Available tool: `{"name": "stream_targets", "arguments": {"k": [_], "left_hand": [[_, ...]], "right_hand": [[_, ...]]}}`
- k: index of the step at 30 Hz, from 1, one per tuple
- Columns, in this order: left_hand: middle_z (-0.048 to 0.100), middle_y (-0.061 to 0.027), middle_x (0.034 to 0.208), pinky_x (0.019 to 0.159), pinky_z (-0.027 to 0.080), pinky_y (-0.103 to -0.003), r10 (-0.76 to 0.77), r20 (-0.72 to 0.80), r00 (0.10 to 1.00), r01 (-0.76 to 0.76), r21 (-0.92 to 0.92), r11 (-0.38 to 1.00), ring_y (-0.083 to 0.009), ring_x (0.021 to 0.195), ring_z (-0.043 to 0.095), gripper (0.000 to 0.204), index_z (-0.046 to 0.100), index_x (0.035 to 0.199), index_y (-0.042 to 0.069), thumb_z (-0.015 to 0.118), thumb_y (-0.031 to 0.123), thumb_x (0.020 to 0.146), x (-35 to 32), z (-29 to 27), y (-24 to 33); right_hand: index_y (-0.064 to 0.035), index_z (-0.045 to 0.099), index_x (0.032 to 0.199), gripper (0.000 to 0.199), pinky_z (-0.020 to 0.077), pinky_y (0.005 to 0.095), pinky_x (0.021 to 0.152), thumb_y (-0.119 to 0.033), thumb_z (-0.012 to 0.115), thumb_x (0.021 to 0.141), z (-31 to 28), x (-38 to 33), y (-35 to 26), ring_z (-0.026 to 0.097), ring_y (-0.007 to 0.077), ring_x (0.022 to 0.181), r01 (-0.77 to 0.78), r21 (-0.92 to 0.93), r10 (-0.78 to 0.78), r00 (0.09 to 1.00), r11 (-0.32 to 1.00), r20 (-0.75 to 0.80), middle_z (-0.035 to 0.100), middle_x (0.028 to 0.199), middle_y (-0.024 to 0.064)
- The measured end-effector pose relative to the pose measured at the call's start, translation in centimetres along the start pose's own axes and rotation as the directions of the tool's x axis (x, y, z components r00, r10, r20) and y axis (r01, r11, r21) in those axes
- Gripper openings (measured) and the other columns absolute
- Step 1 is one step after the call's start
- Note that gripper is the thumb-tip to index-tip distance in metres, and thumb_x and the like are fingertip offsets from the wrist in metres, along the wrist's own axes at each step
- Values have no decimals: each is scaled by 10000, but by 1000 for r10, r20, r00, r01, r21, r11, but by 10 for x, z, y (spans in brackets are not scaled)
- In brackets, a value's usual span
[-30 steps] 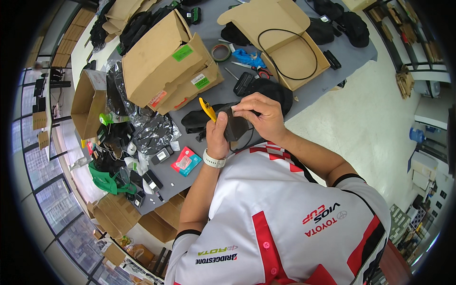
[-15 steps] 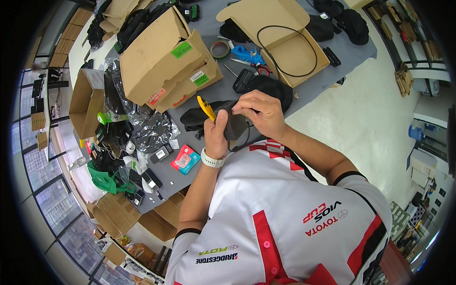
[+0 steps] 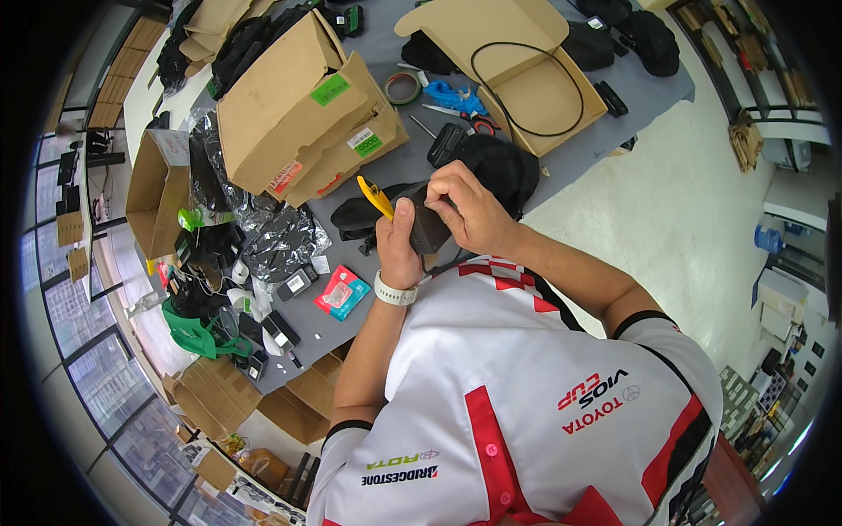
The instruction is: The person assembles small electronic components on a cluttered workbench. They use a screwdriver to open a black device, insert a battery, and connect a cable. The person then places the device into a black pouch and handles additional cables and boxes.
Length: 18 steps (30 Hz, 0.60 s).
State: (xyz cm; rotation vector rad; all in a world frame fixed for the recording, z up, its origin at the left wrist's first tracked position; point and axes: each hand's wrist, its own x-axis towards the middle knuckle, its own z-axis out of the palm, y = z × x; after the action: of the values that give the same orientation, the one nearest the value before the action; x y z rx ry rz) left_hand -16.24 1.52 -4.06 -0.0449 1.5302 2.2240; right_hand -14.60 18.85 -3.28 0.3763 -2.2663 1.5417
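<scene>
My left hand (image 3: 400, 252) is wrapped round a dark grey, box-shaped device (image 3: 429, 230), its thumb along the near side. A yellow-handled tool, possibly a utility knife (image 3: 375, 197), juts out beyond the same hand, seemingly held alongside the device. My right hand (image 3: 476, 213) is closed, fingertips pinched at the device's upper edge; what lies between them, if anything, is too small to make out. Below the device a black cable shows near my shirt. Just past my hands on the table lie a black cap (image 3: 509, 171) and a black handheld-looking item (image 3: 445, 145).
Stacked cardboard boxes (image 3: 281, 110) stand left on the grey table (image 3: 579, 162). An open carton (image 3: 548, 101) with a black cable lies far right, beside tape (image 3: 403, 88), red-handled scissors (image 3: 481, 125) and a blue bundle (image 3: 454, 96). A red-and-blue packet (image 3: 342, 293) sits near left.
My right fingertips have shifted slightly along the device's upper edge, and the device has turned a little. The yellow-handled tool has tipped slightly left. Both hands keep their grip.
</scene>
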Motion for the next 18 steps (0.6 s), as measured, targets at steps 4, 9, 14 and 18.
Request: {"name": "stream_targets", "arguments": {"k": [4,9,14,18], "left_hand": [[736,-50,954,722,528,-257,-19,-32,999,16,-79,997,-85,819,654,528,733,1103,-33,565,467,1113,0,9,10],[733,-48,963,727,524,-253,-24,22,999,25,-36,999,-83,829,651,512,728,1104,-23,579,467,1106,-1,5,11],[654,22,836,648,448,-246,-14,25,1000,12,90,996,-47,742,544,461,680,903,38,619,454,1092,1,-12,-4],[686,-10,917,714,493,-252,-16,76,997,4,162,987,-73,813,613,461,701,1004,18,588,453,1105,4,-30,-9]], "right_hand": [[-23,684,1090,222,563,321,818,-10,809,907,-8,2,-7,674,191,902,-119,221,112,993,968,45,646,1054,84],[-27,732,1033,224,556,300,792,-58,871,859,-15,2,-3,687,174,856,-139,217,136,990,966,29,697,997,54],[-16,730,1020,182,544,293,773,-44,847,884,-14,-2,1,677,164,841,-130,237,126,992,963,29,688,976,58],[-10,690,1036,166,541,298,747,-27,810,922,-8,-4,-5,659,161,825,-221,255,205,975,941,87,648,973,70]]}}
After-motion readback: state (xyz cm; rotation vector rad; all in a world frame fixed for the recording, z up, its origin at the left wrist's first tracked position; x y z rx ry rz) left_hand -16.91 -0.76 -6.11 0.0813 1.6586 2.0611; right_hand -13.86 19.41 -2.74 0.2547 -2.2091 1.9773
